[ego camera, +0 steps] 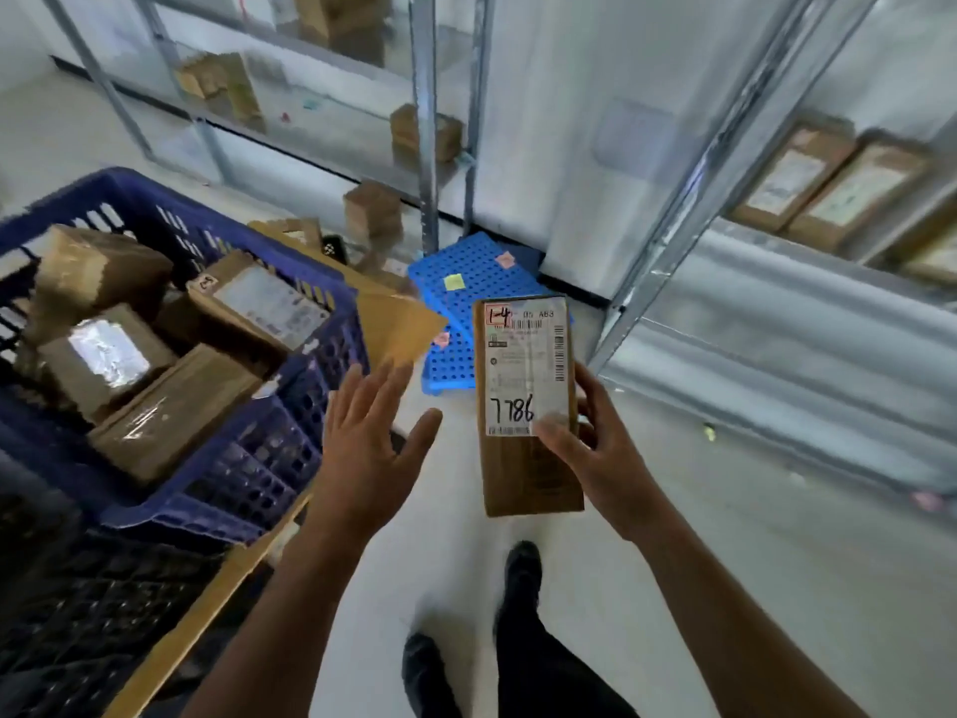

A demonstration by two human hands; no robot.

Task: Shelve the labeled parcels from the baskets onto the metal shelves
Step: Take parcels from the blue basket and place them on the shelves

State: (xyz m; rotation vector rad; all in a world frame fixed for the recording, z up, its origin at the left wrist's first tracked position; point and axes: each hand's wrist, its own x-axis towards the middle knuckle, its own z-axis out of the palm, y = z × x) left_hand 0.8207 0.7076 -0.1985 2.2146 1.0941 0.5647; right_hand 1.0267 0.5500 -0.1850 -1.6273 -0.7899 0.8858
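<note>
My right hand [595,448] grips a long brown cardboard parcel [523,474] from its right side, thumb on the white label, which reads "1-4" and "7786". My left hand [367,437] hovers open just left of the parcel, fingers spread, touching nothing. A dark blue basket [290,406] at the left holds several brown labeled parcels [171,422]. Metal shelves [777,323] stand at the right, with parcels [828,189] on an upper level. More shelves [430,147] stand at the back.
Bright blue perforated panels [466,282] with sticky notes lie on the floor ahead, beside flat cardboard [393,323]. A small box [373,209] sits on the floor near the back shelf post. My feet [523,567] stand on the pale floor below.
</note>
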